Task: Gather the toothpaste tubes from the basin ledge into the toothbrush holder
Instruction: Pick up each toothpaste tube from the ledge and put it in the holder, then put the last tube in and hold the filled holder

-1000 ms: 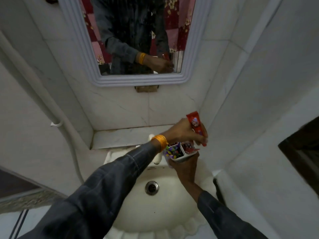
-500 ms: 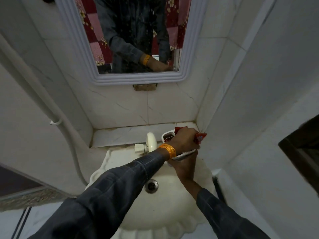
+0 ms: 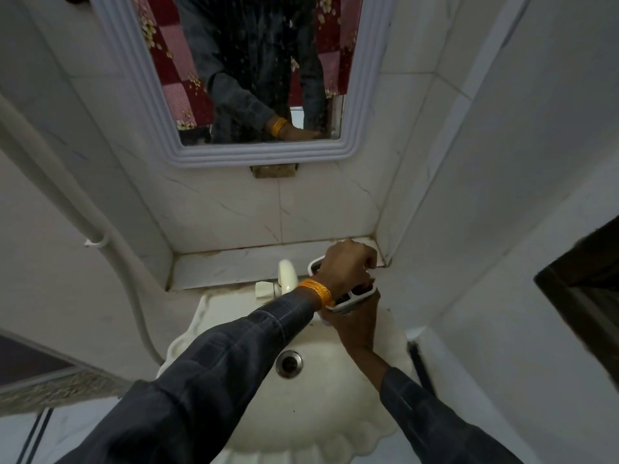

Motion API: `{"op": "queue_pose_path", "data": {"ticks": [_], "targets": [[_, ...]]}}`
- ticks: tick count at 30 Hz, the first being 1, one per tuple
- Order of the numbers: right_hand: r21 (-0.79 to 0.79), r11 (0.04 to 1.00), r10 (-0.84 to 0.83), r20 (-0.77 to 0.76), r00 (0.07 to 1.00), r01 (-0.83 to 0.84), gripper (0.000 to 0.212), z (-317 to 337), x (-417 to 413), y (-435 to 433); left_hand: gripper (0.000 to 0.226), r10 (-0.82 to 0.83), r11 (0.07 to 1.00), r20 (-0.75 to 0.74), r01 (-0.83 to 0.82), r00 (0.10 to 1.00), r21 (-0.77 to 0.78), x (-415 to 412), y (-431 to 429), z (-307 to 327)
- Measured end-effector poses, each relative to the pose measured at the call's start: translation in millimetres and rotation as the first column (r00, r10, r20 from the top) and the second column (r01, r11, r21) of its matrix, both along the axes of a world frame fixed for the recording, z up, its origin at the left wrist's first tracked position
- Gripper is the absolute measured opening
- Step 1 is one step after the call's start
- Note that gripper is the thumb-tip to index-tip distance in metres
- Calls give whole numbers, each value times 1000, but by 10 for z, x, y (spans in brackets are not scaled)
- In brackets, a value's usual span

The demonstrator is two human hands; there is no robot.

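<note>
1. Left hand (image 3: 348, 266) w/ orange bangle (image 3: 316, 292) lies on top of the white toothbrush holder (image 3: 351, 301), fingers curled over it.
2. Right hand (image 3: 355, 324) grips the holder from below, by the ledge (image 3: 234, 267) corner.
3. Toothpaste tubes hidden under the hand; can't tell where.

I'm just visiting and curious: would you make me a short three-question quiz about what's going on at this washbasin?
1. True or false: the left hand lies over the top of the toothbrush holder.
2. Which hand supports the holder from below? A) right hand B) neither
3. Fill in: the orange bangle is on the ___ wrist.

Key: 1 true; 2 A; 3 left.
</note>
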State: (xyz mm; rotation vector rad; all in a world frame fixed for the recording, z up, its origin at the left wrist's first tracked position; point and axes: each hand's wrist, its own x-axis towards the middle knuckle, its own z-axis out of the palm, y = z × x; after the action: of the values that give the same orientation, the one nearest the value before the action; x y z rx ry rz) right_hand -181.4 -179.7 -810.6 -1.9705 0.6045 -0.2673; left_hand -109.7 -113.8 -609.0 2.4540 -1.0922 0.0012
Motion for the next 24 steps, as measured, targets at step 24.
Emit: {"op": "queue_pose_path", "data": {"ticks": [24], "targets": [[194, 947, -295, 197, 935, 258, 111, 938, 4, 255, 38, 339, 939, 78, -332, 938, -88, 843, 1224, -94]]}}
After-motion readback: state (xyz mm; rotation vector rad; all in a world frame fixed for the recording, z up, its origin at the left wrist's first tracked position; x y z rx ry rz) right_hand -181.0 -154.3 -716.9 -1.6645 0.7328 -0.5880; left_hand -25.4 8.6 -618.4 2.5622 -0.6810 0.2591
